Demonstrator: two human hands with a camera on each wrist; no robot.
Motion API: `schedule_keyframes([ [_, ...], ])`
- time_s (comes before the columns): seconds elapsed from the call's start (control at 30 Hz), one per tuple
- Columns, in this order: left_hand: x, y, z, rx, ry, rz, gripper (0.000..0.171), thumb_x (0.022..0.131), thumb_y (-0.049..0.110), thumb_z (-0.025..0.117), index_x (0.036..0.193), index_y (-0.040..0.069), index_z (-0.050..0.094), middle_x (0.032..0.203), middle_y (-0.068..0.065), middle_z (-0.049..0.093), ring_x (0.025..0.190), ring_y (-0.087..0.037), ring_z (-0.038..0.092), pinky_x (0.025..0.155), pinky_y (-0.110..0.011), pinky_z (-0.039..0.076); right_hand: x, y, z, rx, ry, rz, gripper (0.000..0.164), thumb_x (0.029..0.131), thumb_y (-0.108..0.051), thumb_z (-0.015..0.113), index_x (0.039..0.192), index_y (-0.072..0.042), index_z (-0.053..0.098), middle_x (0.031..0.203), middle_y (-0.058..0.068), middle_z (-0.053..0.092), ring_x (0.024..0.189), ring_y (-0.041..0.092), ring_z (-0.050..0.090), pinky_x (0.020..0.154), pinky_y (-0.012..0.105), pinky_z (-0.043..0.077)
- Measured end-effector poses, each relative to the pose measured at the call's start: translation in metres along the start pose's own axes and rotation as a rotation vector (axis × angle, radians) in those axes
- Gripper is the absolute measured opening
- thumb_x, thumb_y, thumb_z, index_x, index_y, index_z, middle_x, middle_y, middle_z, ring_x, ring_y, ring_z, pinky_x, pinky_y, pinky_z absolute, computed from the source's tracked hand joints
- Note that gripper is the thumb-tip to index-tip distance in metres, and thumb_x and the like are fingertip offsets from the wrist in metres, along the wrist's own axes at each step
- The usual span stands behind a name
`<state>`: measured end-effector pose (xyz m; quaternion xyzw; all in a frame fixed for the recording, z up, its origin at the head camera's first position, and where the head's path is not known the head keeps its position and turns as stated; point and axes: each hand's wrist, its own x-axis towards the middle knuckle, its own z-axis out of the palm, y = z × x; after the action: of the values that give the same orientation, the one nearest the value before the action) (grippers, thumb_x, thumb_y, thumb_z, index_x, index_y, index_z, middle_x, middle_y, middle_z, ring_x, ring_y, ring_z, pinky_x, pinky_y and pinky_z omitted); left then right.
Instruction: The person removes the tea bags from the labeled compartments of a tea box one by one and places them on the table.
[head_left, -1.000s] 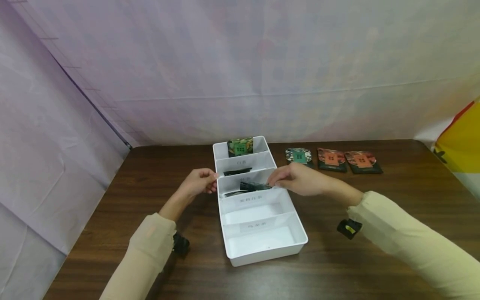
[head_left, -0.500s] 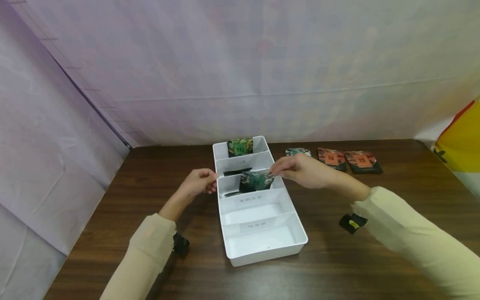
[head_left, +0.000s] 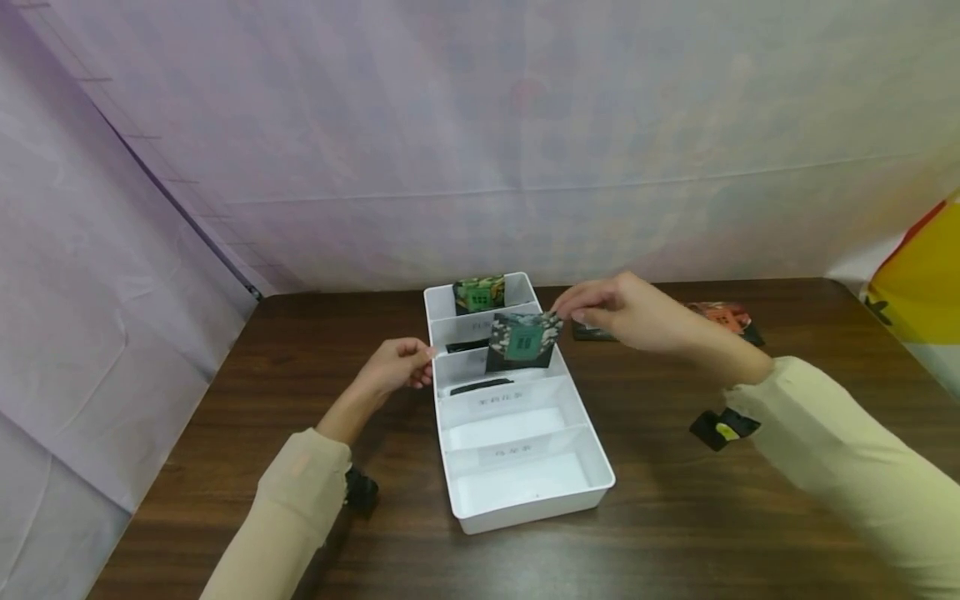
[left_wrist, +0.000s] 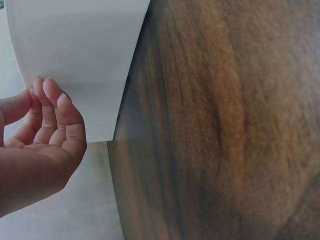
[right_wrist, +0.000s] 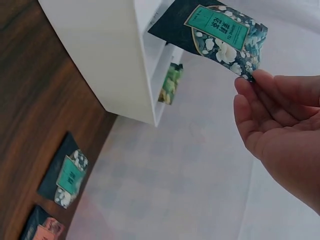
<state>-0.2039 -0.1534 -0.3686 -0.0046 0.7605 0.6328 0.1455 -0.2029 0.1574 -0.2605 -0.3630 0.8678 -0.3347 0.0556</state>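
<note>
A flat tea sachet (head_left: pixel 523 342) with a teal label and white flowers hangs tilted over the third compartment from the back of a white divided box (head_left: pixel 536 502). My right hand (head_left: pixel 630 312) pinches it by one upper corner between thumb and fingertips. In the right wrist view the sachet (right_wrist: pixel 220 35) shows its printed front, held at the corner. At the box's left side my left hand (head_left: pixel 401 364) pinches the rim between thumb and fingers. Dark sachet edges lie in the second compartment and the third, and a green sachet (head_left: pixel 480 294) stands in the rearmost one.
Right of the box, a red-labelled sachet (head_left: pixel 723 319) lies near the table's far edge. Another teal-labelled sachet (right_wrist: pixel 70 175) lies there too, mostly covered by my right hand in the head view. A pale curtain (head_left: pixel 525 167) hangs behind the wooden table (head_left: pixel 645 517).
My right hand has lifted the teal-labelled sachet up out of the third compartment, moving slightly right and away, and its front has turned into view. The left hand stays at the rim.
</note>
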Motion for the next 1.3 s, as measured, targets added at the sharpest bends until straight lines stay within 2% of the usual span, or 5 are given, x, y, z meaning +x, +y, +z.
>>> schedule_keyframes([
  [0.27, -0.001, 0.0, 0.0, 0.002, -0.001, 0.009, 0.016, 0.093, 0.006, 0.051, 0.078, 0.001, 0.054, 0.061, -0.002, 0.052, 0.055, -0.01, 0.052, 0.055, -0.024, 0.046, -0.007, -0.003, -0.018, -0.045, 0.031, 0.07, 0.021, 0.093, -0.002, 0.049, 0.106, 0.001, 0.065, 0.117, 0.015, 0.058, 0.048, 0.014, 0.041, 0.048, 0.027, 0.038],
  [0.47, -0.002, 0.0, 0.0, 0.006, 0.003, 0.005, 0.016, 0.093, 0.006, 0.05, 0.078, 0.001, 0.053, 0.061, -0.002, 0.052, 0.055, -0.01, 0.052, 0.054, -0.023, 0.045, -0.011, 0.001, -0.025, -0.061, 0.066, 0.104, 0.021, 0.093, -0.002, 0.048, 0.105, -0.001, 0.066, 0.116, 0.014, 0.059, 0.045, 0.012, 0.042, 0.042, 0.026, 0.037],
  [0.77, -0.002, 0.0, 0.0, -0.007, -0.001, 0.01, 0.016, 0.093, 0.006, 0.051, 0.078, 0.001, 0.054, 0.061, -0.002, 0.052, 0.054, -0.01, 0.051, 0.054, -0.023, 0.045, -0.022, 0.017, -0.035, -0.037, 0.089, 0.211, 0.022, 0.093, -0.003, 0.049, 0.109, -0.002, 0.064, 0.119, 0.015, 0.057, 0.063, 0.013, 0.05, 0.052, 0.028, 0.039],
  [1.0, -0.002, 0.0, 0.0, -0.015, 0.003, 0.007, 0.016, 0.093, 0.006, 0.051, 0.078, 0.001, 0.054, 0.061, -0.002, 0.052, 0.054, -0.01, 0.051, 0.053, -0.022, 0.045, -0.033, 0.031, -0.044, -0.012, 0.078, 0.316, 0.024, 0.095, -0.009, 0.049, 0.112, 0.0, 0.061, 0.099, 0.015, 0.064, 0.054, 0.012, 0.046, 0.048, 0.03, 0.039],
  [1.3, -0.001, -0.001, 0.0, -0.015, 0.002, 0.004, 0.016, 0.093, 0.006, 0.051, 0.078, 0.001, 0.054, 0.062, -0.003, 0.052, 0.054, -0.01, 0.051, 0.053, -0.022, 0.045, -0.046, 0.056, -0.049, -0.014, 0.018, 0.336, 0.025, 0.095, -0.01, 0.047, 0.113, 0.002, 0.06, 0.082, 0.013, 0.063, 0.038, 0.009, 0.028, 0.037, 0.029, 0.032],
])
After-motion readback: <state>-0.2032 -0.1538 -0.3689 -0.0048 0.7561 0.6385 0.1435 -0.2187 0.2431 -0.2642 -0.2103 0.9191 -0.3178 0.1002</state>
